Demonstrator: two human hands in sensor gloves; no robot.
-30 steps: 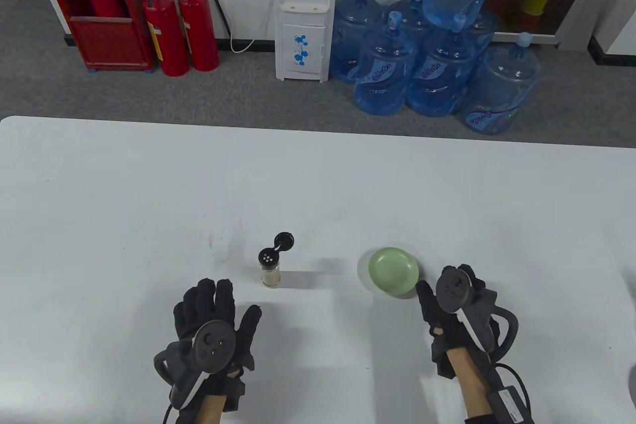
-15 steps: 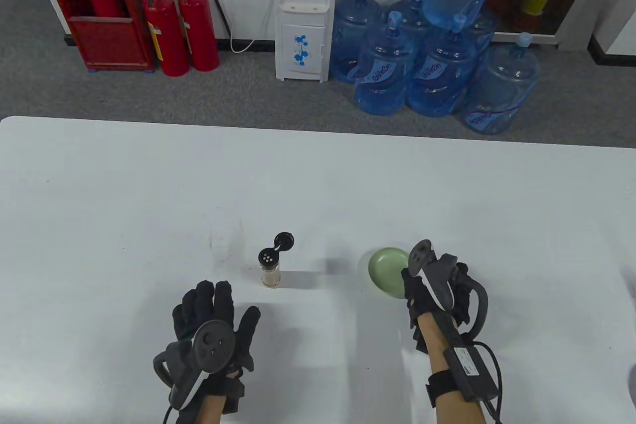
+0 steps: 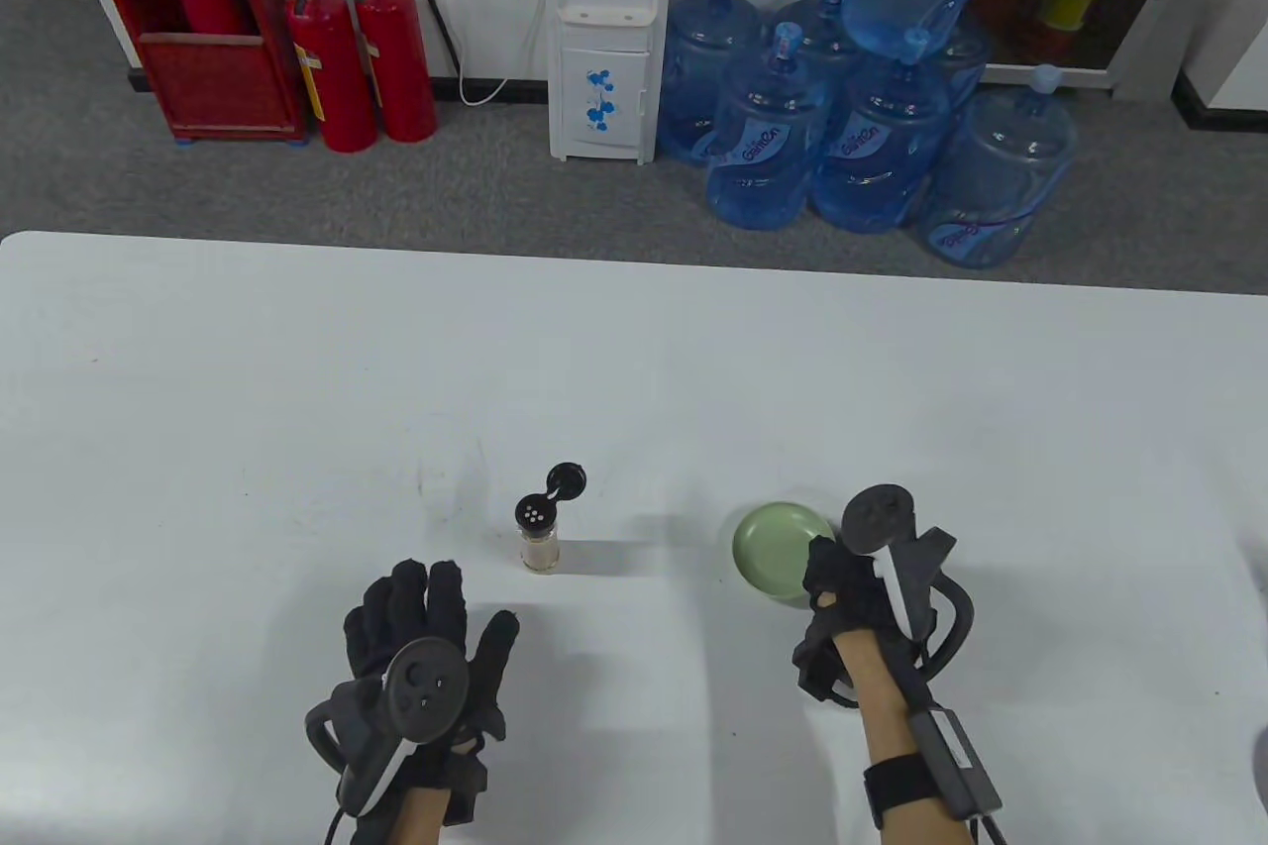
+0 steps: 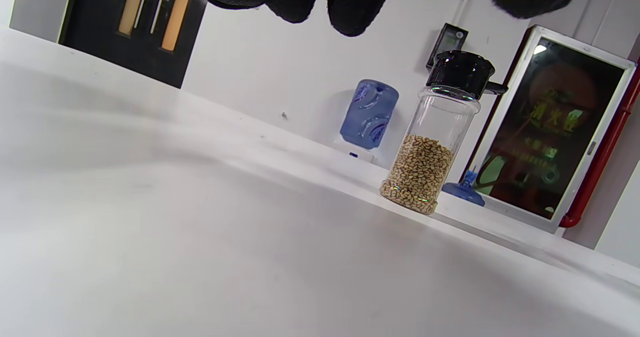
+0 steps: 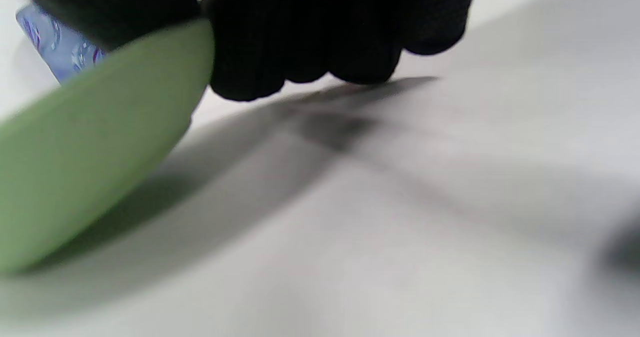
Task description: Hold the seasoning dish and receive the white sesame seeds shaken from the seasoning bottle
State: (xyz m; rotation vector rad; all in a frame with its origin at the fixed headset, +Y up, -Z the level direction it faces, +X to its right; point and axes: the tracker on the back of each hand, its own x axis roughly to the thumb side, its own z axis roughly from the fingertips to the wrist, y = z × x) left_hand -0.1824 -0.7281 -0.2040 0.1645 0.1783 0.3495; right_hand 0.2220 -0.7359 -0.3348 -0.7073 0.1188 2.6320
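Overhead, the right hand (image 3: pixel 872 597) grasps the green seasoning dish (image 3: pixel 778 550) at its right rim, on the near right part of the white desk (image 3: pixel 634 360); its grip is closed on the rim, and the tracker (image 3: pixel 880 516) on the back of the hand stands above the dish's edge. In the right wrist view the gloved fingers (image 5: pixel 305 42) curl over the rim of the seasoning dish (image 5: pixel 95 142), which tilts with its held edge raised and a dark shadow beneath it on the desk (image 5: pixel 400 227); whether its lower edge touches the desk cannot be told from this blurred frame. The left hand (image 3: pixel 421 657) lies palm down on the desk near the front edge, fingers spread, its grip released and holding nothing. The seasoning bottle (image 3: pixel 540 538) stands upright on the desk just beyond the left hand's fingertips and well apart from the dish, to its left. Its black flip cap (image 3: pixel 566 478) hangs open behind the perforated top. The left wrist view shows the seasoning bottle (image 4: pixel 432 142) as a clear jar about half filled with pale sesame seeds (image 4: pixel 419 172), the gloved fingertips (image 4: pixel 350 7) hanging above and apart from it. Beyond the desk stand blue water jugs (image 3: pixel 862 122), a white water dispenser (image 3: pixel 606 33) and red fire extinguishers (image 3: pixel 362 57).
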